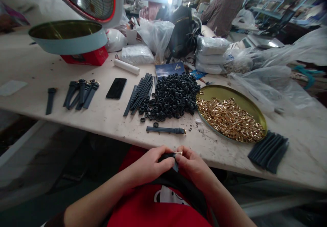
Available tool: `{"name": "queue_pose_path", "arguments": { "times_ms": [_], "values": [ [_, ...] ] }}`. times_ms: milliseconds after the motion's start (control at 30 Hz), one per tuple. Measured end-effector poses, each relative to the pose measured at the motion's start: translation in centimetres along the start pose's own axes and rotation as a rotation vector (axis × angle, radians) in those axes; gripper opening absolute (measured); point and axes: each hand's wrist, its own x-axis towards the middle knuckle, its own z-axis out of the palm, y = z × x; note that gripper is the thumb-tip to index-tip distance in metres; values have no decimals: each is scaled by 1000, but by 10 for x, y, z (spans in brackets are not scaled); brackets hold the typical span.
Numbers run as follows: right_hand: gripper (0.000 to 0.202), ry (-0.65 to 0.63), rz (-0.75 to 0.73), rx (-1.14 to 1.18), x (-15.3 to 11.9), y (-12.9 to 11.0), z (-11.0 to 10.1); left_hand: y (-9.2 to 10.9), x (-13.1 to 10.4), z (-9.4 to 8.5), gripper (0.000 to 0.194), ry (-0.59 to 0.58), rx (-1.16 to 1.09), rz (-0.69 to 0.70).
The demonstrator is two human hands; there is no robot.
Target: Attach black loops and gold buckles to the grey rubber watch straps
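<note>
Just in front of the table edge, my left hand (159,164) pinches a dark strap (166,156) between thumb and fingers. My right hand (191,164) meets it, its fingertips closed on a small gold buckle (178,153) at the strap's end. Part of the strap is hidden by my fingers. On the table just beyond lies a dark strap with a gold buckle (166,130). Behind that are a heap of black loops (173,97) and a bundle of dark strips (141,92). A round tray (245,107) on the right holds many gold buckles (230,119).
Dark straps (268,152) lie at the table's right edge; buckled straps (81,94) and a phone (116,88) are at left. Farther back stand a round tin (68,43) on a red box (89,58), plastic bags (158,32) and a backpack (182,31). A person (224,9) is beyond.
</note>
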Motion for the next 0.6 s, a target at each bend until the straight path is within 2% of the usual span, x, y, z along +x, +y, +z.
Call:
{"name": "queue_pose_path", "arguments": {
  "times_ms": [67, 133, 233, 333, 400, 500, 600],
  "values": [
    [34, 79, -53, -103, -3, 2, 2, 0, -3, 2, 29, 37, 22, -14],
    [32, 100, -65, -174, -5, 3, 1, -1, -4, 4, 24, 69, 69, 15],
    [29, 29, -10, -185, -5, 1, -2, -2, -5, 5, 19, 38, 72, 58],
    [28, -32, 17, -139, -6, 0, -3, -5, -7, 7, 21, -12, -26, 28],
    [29, -52, -30, -189, -8, 0, 0, -9, -7, 8, 21, -8, -88, -9],
    [32, -62, -134, -321, -11, 1, 5, -15, -7, 11, 21, 65, -151, -43],
    [30, -60, -154, -360, -12, 3, 7, -21, -6, 11, 23, 65, -223, -36]
  ]
}}
